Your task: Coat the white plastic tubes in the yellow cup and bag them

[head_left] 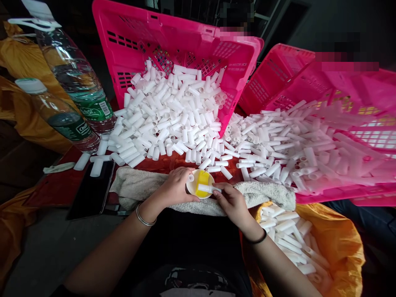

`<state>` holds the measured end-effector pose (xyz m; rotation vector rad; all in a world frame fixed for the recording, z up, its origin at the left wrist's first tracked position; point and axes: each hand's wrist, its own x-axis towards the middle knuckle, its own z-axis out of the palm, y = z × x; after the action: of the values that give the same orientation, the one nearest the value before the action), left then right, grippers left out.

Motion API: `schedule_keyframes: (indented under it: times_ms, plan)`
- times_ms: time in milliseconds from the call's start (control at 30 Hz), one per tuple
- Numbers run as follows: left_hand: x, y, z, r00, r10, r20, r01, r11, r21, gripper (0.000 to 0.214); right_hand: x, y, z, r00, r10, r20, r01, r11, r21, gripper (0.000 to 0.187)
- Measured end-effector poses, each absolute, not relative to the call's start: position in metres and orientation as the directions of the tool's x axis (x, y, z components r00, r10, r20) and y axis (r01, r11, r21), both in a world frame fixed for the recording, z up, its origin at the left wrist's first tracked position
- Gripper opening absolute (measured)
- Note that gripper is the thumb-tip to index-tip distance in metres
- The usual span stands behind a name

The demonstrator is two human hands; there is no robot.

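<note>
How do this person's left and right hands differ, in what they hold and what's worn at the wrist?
The left hand holds a small bowl with yellow inside and, it seems, a white tube; the right hand holds a slim white piece over that bowl. The left wears a silvery bracelet, the right a dark band. Both hands are ungloved.

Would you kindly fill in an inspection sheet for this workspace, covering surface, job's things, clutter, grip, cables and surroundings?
Surface: red table, with a towel along the near edge.
Job's things: small dish with yellow inside; heaped white tubes spilling from tipped pink baskets.
Clutter: clear bottles and a dark, phone-like slab, at left.
Grip: left hand holds the dish, a tube at its fingers; right hand holds a slim white piece over the dish.
Cables: nothing seen.
Surroundings: orange sack of tubes at right; yellow cloth at left; dim background.
</note>
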<state>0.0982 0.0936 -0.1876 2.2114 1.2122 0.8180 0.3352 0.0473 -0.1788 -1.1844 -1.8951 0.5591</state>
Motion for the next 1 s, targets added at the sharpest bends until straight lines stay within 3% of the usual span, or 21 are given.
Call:
schedule_keyframes:
  times_ms: [167,233,333,367,500,667,733,800,867,933,1000]
  plan:
    - [0.096,0.092,-0.187,0.463,0.820,0.336,0.575,-0.566,0.591,0.085,0.339,0.047,-0.179,-0.274,0.772,0.574,0.612,0.600,-0.515,0.012]
    - [0.094,0.090,-0.183,0.458,0.794,0.400,0.586,-0.608,0.535,0.070,0.337,0.047,-0.173,-0.152,0.806,0.572,0.590,0.539,-0.601,0.009]
    - [0.094,0.086,-0.170,0.456,0.779,0.429,0.583,-0.626,0.517,0.023,0.332,0.045,-0.157,0.036,0.914,0.404,0.406,0.356,-0.842,0.016]
    - [0.095,0.085,-0.164,0.474,0.775,0.417,0.574,-0.632,0.521,0.018,0.330,0.044,-0.151,0.054,0.938,0.342,0.331,0.306,-0.893,0.020]
    - [0.099,0.080,-0.138,0.551,0.721,0.421,0.581,-0.693,0.427,0.022,0.325,0.040,-0.127,-0.010,0.982,0.190,0.189,0.189,-0.964,0.028]
    - [0.106,0.071,-0.116,0.628,0.637,0.447,0.656,-0.742,0.136,0.022,0.324,0.041,-0.104,-0.137,0.986,0.098,0.215,0.126,-0.968,0.035]
    - [0.108,0.066,-0.113,0.648,0.635,0.420,0.663,-0.742,0.099,0.021,0.322,0.043,-0.096,-0.184,0.983,0.029,0.234,0.072,-0.969,0.039]
    - [0.110,0.062,-0.111,0.637,0.654,0.408,0.660,-0.736,0.149,0.021,0.321,0.047,-0.089,-0.242,0.970,-0.032,0.263,0.033,-0.964,0.040]
    - [0.112,0.057,-0.109,0.603,0.699,0.384,0.638,-0.712,0.294,0.020,0.320,0.051,-0.083,-0.282,0.959,-0.027,0.314,0.065,-0.947,0.038]
    - [0.115,0.052,-0.107,0.557,0.773,0.304,0.566,-0.621,0.542,0.020,0.320,0.055,-0.080,-0.298,0.951,0.085,0.397,0.204,-0.895,0.036]
    - [0.119,0.046,-0.104,0.545,0.833,0.099,0.391,-0.357,0.848,0.028,0.321,0.057,-0.078,-0.356,0.897,0.261,0.477,0.415,-0.775,0.037]
